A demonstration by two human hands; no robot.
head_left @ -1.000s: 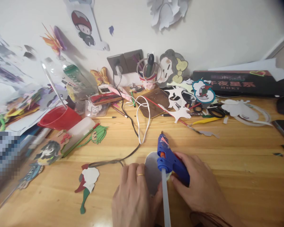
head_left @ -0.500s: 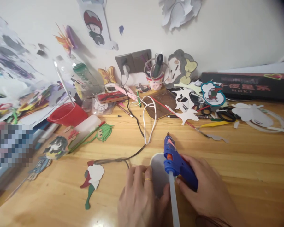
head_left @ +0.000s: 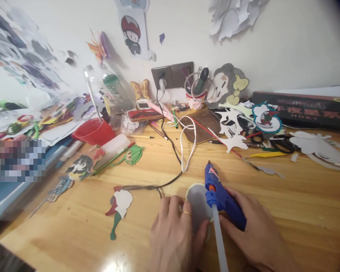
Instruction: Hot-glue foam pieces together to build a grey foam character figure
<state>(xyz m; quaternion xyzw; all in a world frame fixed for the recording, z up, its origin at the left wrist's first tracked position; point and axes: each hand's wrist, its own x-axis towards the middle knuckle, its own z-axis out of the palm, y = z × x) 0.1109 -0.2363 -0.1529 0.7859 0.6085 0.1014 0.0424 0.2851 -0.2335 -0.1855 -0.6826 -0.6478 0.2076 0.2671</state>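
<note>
A grey, round-edged flat cutout (head_left: 198, 204) with a thin pale yellowish rim lies on the worktop (head_left: 308, 211), its plain face up, partly covered by the left hand (head_left: 175, 230). Over the right part of the cutout sits a blue plastic pistol-shaped glue gun (head_left: 221, 200), its handle gripped by the right hand (head_left: 252, 226). The gun's dark-tipped nozzle (head_left: 209, 163) points away from the person, beyond the cutout's far edge; an orange part (head_left: 212, 187) shows in its body. A long, translucent whitish glue stick (head_left: 219, 238) protrudes from its rear, running toward the person past the cutout's right side.
</note>
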